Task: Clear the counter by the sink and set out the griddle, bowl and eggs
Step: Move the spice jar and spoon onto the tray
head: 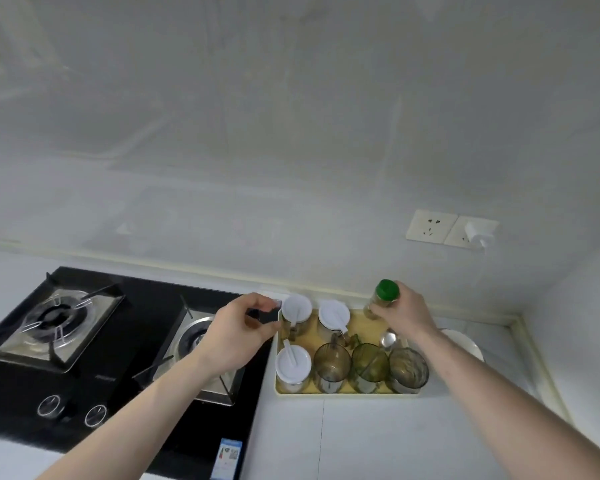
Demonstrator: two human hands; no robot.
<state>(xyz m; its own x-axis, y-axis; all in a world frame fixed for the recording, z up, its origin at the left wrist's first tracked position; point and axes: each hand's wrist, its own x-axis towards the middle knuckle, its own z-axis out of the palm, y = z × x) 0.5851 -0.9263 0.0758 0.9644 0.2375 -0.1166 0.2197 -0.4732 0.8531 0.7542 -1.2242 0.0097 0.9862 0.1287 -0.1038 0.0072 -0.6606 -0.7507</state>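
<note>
Green-capped bottle (381, 299), clear, upright.

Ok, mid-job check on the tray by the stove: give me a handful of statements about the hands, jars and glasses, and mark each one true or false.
1. The right hand grips the green-capped bottle at the back of the yellow tray. True.
2. The left hand holds a tinted glass. False: it is at the tray's left edge, beside a white-lidded jar, and no glass is in it.
3. Three tinted glasses stand along the tray's front, right of a white-lidded jar. True.
4. A pot sits on the left burner. False: both burners are bare.
5. Both wall outlets are free. False: the right one has a white plug in it.
</note>
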